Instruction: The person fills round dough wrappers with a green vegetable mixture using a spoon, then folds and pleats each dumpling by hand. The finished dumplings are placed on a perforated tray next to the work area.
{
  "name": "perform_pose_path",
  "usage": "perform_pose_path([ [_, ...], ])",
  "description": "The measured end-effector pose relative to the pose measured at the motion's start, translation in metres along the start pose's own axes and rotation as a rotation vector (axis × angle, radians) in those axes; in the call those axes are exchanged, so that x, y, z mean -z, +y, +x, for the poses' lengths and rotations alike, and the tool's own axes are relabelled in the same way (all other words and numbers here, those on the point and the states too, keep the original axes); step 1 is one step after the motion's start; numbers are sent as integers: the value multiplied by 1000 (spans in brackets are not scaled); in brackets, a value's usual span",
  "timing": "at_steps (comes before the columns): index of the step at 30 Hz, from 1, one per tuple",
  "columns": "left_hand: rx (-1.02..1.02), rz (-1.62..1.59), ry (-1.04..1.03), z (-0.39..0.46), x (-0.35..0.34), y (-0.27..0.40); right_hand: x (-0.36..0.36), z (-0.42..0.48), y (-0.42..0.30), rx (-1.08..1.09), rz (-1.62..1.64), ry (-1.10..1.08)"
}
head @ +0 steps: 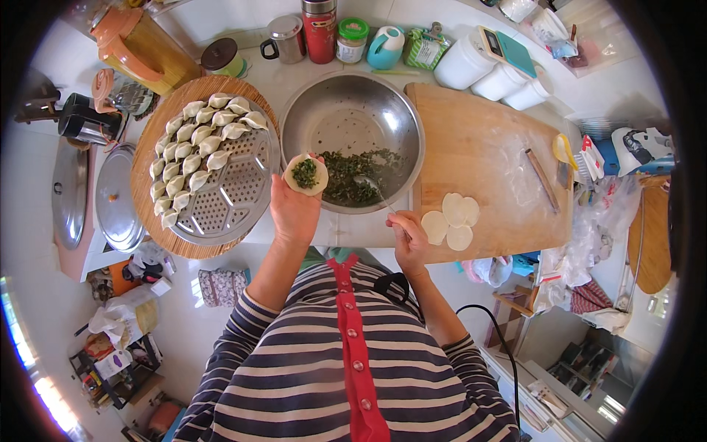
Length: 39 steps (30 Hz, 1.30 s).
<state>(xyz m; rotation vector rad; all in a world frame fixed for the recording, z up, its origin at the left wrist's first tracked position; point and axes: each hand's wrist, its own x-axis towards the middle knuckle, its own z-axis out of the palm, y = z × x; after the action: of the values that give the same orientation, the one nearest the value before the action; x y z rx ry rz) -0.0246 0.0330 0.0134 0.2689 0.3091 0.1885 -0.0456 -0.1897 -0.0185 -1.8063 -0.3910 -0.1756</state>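
Note:
On the palm and fingers of my left hand (295,212) lies a round dough wrapper (317,187) with chopped green filling (304,173) on it. My right hand (409,238) grips the handle of a metal spoon (374,185), whose bowl rests in the green filling mix (348,190) inside a large steel bowl (417,160). To the left, a perforated steel tray (215,207) holds rows of folded dumplings (191,164). Several flat dough wrappers (459,238) lie on the wooden board (491,182) at the right, with a thin rolling pin (542,180) farther along it.
Beneath the tray is a round woven mat (144,210). Behind the bowl stand a steel mug (287,41), a red thermos (320,33), a green-lidded jar (352,41) and white canisters (465,59). A yellow-handled scraper (563,152) lies at the board's right end. Pot lids (119,196) are at left.

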Motion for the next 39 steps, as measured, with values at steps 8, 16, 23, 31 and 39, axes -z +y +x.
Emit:
perform_pose_path([
  [8, 10, 36, 38, -3, 7, -4, -3, -16, 5, -416, 245, -1],
  [16, 36, 27, 53, -3, 5, -10, -4, -8, -7, -384, 275, 17],
  [23, 31, 35, 56, -2, 2, -11, -8, -6, -5, -505, 259, 45],
  [31, 14, 46, 62, -1, 2, -9, -2, 1, -5, -518, 286, 70],
  [39, 41, 10, 130, -9, 1, -1, 6, 41, -27, -497, 476, 43],
])
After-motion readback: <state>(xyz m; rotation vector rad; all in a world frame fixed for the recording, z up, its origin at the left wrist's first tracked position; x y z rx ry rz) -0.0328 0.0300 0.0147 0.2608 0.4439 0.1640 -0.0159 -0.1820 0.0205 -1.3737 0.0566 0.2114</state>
